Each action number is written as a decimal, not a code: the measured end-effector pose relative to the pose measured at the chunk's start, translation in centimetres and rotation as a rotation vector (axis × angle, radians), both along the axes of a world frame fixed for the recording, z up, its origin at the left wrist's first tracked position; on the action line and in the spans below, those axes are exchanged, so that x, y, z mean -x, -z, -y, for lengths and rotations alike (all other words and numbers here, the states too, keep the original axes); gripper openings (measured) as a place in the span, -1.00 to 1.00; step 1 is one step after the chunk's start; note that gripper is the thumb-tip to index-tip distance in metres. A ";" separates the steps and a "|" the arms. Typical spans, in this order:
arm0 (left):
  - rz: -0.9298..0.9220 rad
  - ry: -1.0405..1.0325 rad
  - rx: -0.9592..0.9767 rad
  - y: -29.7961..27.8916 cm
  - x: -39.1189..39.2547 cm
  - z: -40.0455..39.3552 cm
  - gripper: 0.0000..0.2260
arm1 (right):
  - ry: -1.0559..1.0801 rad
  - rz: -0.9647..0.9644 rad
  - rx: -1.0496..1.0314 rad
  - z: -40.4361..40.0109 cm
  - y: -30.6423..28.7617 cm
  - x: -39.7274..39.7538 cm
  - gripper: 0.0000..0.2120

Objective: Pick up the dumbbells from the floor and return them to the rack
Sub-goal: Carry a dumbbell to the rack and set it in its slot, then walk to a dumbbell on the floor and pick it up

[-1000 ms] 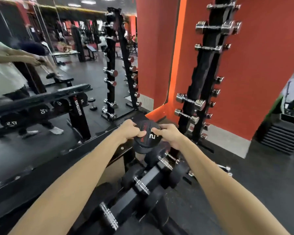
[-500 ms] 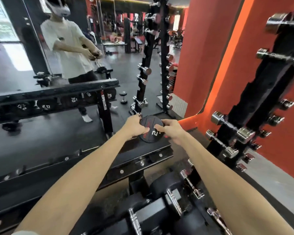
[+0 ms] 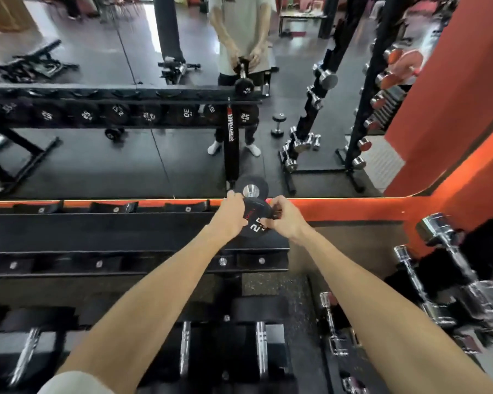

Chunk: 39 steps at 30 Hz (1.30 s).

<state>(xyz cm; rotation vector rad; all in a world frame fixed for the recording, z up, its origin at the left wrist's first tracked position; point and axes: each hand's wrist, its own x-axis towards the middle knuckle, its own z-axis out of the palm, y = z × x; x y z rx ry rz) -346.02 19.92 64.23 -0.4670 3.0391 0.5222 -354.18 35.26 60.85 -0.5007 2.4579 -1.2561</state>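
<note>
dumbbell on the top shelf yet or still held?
Still held: both hands, left and right, grip the dumbbell over the top shelf; contact unclear.

Black dumbbell [image 3: 255, 220] with white numerals, black rack [image 3: 125, 231], orange wall [image 3: 467, 95].

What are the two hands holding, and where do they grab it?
A black dumbbell. The left hand and right hand grip opposite sides of its near round end, over the rack's top shelf.

Both hands, left [image 3: 230, 220] and right [image 3: 285, 220], around a black dumbbell [image 3: 255, 223] over the rack's [image 3: 125, 231] top shelf.
</note>
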 end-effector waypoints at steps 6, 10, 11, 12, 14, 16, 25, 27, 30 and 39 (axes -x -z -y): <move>0.247 0.114 0.047 2.5 -0.4 -2.7 -0.46 | -0.291 -0.028 -0.167 -3.6 2.9 0.3 -0.57; 0.348 0.171 0.161 4.9 -1.7 -4.9 -0.44 | -0.317 0.023 -0.255 -4.7 5.3 -0.7 -0.61; 0.345 0.160 0.178 5.4 -2.0 -5.3 -0.46 | -0.298 0.033 -0.255 -4.9 5.9 -0.9 -0.60; 0.328 0.145 0.198 6.0 -2.3 -5.5 -0.49 | -0.279 0.037 -0.254 -4.9 6.3 -1.1 -0.61; 0.283 0.125 0.259 6.5 -2.7 -5.7 -0.54 | -0.261 0.030 -0.274 -4.9 6.3 -1.2 -0.63; 0.254 0.099 0.288 6.4 -3.2 -5.3 -0.57 | -0.304 0.064 -0.340 -4.5 5.7 -1.0 -0.63; 0.197 -0.143 0.045 2.5 -10.9 -0.8 -0.70 | -0.614 -0.018 -0.758 3.1 -0.3 -5.8 -0.39; 0.145 -0.232 0.025 1.0 -14.6 1.0 -0.70 | -0.674 -0.073 -0.667 6.0 -2.3 -9.4 -0.45; 0.065 -0.398 -0.019 -0.8 -22.0 4.4 -0.71 | -0.700 0.008 -0.401 10.4 -3.9 -16.2 -0.55; -0.202 -1.132 -0.301 -1.9 -55.6 9.7 -0.78 | -0.826 0.362 0.053 21.5 -3.9 -43.9 -0.54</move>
